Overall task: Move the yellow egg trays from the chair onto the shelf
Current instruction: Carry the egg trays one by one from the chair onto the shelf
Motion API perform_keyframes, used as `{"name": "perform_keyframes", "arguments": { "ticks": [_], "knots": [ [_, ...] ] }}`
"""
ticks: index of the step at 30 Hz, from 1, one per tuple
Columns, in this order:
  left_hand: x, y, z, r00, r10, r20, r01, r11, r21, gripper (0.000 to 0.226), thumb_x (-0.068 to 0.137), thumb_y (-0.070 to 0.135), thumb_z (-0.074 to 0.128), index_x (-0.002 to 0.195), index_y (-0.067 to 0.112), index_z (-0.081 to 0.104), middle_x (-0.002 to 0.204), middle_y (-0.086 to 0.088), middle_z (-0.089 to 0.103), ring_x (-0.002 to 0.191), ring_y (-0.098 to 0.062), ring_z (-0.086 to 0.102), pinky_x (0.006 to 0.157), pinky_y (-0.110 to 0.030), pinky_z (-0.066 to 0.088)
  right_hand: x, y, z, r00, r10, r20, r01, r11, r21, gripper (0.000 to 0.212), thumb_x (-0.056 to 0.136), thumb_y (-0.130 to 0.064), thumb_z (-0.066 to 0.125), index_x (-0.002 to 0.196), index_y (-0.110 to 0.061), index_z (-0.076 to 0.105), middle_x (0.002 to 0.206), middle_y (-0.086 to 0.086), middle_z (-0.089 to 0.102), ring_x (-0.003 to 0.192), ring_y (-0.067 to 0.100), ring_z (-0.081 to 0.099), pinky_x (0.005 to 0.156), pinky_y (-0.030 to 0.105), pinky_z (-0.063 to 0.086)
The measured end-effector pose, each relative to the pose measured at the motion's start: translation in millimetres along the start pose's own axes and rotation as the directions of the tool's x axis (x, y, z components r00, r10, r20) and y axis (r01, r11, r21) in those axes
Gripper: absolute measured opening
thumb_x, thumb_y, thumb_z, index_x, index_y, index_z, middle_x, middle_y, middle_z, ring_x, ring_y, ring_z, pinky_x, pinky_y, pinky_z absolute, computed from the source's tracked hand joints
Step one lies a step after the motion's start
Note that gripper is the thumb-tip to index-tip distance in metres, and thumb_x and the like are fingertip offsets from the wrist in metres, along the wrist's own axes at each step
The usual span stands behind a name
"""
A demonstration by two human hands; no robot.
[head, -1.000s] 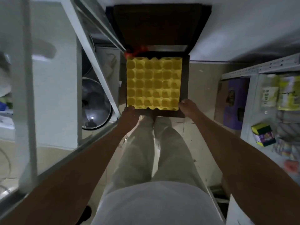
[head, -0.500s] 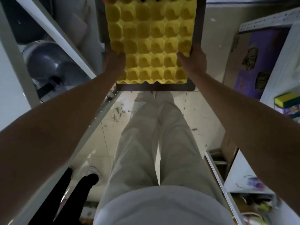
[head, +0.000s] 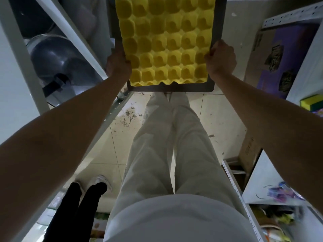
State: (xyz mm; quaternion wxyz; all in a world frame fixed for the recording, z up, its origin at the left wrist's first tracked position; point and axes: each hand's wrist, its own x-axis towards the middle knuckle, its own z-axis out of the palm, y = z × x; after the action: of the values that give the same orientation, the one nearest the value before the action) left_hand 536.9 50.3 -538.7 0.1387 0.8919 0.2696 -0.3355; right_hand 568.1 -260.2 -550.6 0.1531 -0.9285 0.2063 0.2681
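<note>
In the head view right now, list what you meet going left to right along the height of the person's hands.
Grey pot → white shelf post → left hand → yellow egg trays → right hand → purple box

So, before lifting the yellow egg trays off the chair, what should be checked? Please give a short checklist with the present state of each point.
1. Left hand grips the left edge of the yellow egg trays: ok.
2. Right hand grips the right edge: ok.
3. Trays free of the chair seat: cannot tell; the dark seat edge shows just below them.
4. How many trays are in the stack: cannot tell, only the top one shows.
5. Free place on the shelf at the left: cannot tell; a metal pot sits in the visible part.
6. Floor near the feet: ok, only small debris.
</note>
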Motion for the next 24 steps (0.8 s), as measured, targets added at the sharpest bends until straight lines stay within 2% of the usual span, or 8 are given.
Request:
{"name": "perform_keyframes", "arguments": {
  "ticks": [5,9,15,19,22,24],
  "knots": [
    [-7.9,3.4,6.4,0.995,-0.021,-0.099,0.025,0.999,0.033,0.033,0.107,0.017,0.037,0.136,0.016,0.053,0.127,-0.013,0.068,0.119,-0.036,0.066,0.094,-0.048,0.053,5.4,0.1,-1.6,1.000,-0.008,0.014,0.009,0.999,-0.033,0.018,0.087,-0.022,0.059,0.104,-0.023,0.068,0.108,0.004,0.071,0.100,0.027,0.068,0.070,0.032,0.045],
    [-20.9,7.3,0.3,0.990,-0.071,-0.123,0.075,0.997,0.026,0.043,0.107,0.017,0.037,0.149,0.022,0.045,0.135,-0.013,0.065,0.125,-0.037,0.062,0.096,-0.052,0.053,2.5,-1.5,-6.7,0.999,-0.051,0.009,0.052,0.996,-0.072,0.017,0.091,-0.025,0.057,0.106,-0.023,0.064,0.113,0.006,0.068,0.105,0.028,0.065,0.071,0.032,0.043],
    [-49.0,-1.5,-14.0,0.983,-0.061,-0.175,0.060,0.998,-0.013,0.033,0.105,0.018,0.035,0.134,0.014,0.049,0.125,-0.016,0.067,0.114,-0.040,0.066,0.087,-0.050,0.053,-22.9,-6.3,-23.1,0.997,-0.079,0.001,0.079,0.997,-0.010,0.021,0.094,-0.030,0.058,0.113,-0.020,0.059,0.113,0.005,0.067,0.103,0.024,0.062,0.072,0.032,0.041],
    [-77.8,-7.5,-34.1,0.981,0.060,-0.183,-0.047,0.996,0.074,0.033,0.102,0.016,0.037,0.134,0.015,0.045,0.113,-0.020,0.069,0.103,-0.044,0.068,0.077,-0.050,0.057,-50.8,6.3,-43.5,0.998,-0.051,-0.029,0.053,0.995,0.089,0.021,0.087,-0.026,0.056,0.106,-0.017,0.058,0.092,0.003,0.060,0.080,0.021,0.049,0.065,0.033,0.037],
    [-98.1,-7.5,-49.2,0.961,0.200,-0.191,-0.172,0.973,0.151,0.035,0.100,0.019,0.041,0.136,0.018,0.043,0.106,-0.021,0.070,0.097,-0.045,0.069,0.067,-0.043,0.046,-79.6,29.4,-61.2,1.000,-0.028,0.009,0.026,0.985,0.172,0.018,0.081,-0.027,0.057,0.095,-0.016,0.053,0.082,0.004,0.057,0.073,0.025,0.053,0.057,0.030,0.035],
    [-108.1,-2.4,-57.8,0.950,0.259,-0.175,-0.238,0.962,0.131,0.035,0.101,0.019,0.042,0.136,0.015,0.043,0.105,-0.022,0.070,0.096,-0.046,0.068,0.067,-0.046,0.049,-98.6,48.8,-72.3,0.999,-0.025,0.033,0.016,0.972,0.234,0.018,0.080,-0.025,0.062,0.090,-0.016,0.050,0.078,0.006,0.057,0.070,0.027,0.056,0.050,0.029,0.034]
  ]
}}
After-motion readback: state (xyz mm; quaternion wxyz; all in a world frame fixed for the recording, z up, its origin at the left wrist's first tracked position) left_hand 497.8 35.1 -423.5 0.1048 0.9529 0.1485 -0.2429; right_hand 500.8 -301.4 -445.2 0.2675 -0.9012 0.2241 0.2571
